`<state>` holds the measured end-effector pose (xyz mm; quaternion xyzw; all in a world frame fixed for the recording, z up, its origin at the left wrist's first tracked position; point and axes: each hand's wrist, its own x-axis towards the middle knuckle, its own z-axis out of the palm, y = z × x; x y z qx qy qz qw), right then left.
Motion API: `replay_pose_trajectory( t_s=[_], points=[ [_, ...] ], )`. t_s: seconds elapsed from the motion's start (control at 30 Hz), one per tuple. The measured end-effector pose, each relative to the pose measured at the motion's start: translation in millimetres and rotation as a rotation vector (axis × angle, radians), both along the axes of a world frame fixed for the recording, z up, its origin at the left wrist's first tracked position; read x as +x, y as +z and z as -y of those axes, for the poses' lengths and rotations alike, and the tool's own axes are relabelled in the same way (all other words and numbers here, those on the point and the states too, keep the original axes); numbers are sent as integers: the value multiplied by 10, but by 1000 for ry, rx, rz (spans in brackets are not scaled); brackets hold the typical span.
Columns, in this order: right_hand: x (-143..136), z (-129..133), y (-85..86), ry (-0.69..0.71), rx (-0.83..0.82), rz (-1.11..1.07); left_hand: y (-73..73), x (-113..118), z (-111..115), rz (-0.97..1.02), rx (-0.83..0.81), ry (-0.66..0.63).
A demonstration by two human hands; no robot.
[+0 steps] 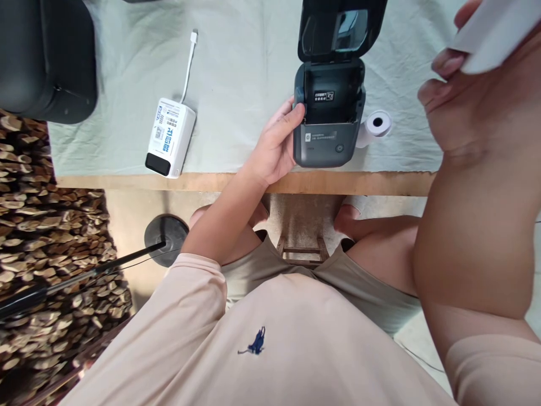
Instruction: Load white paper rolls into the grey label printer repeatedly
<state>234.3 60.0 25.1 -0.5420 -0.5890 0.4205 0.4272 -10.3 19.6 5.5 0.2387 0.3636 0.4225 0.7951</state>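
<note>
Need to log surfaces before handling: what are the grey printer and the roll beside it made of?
The printer looks like matte dark-grey moulded plastic, with smooth rounded edges and a glossy lid window. The roll appears to be white paper, wound in layers around a hollow core.

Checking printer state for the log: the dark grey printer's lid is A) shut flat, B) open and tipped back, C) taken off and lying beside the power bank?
B: the printer has its lid raised behind an empty paper bay, while the left hand steadies its side and a paper roll lies on the cloth to its right.
</note>
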Motion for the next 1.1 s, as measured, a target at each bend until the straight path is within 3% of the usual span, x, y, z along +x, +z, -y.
replay_pose_trajectory(
  t_s=[0.1,0.17,0.33,0.43,0.7,0.77,0.93,1.1],
  points=[
    [30,-13,-148,-297,-103,-252,-6,-3,-4,2,54,-19],
    [16,8,-208,-360,1,-185,-11,-4,-3,10,91,-36],
    [57,77,-229,-270,267,359,-4,-5,2,12,103,-30],
    [47,143,-182,-291,240,555,6,-6,7,14,99,-37],
    [-65,238,-112,-284,-46,722,-13,-15,-4,22,168,-93],
    [-51,276,-91,-278,44,671,-13,-12,-6,17,154,-82],
    [-77,479,-48,-246,507,637,-17,-2,-4,10,73,-13],
    [-203,703,-101,-124,427,699,-29,-7,-5,41,121,-35]
  ],
)
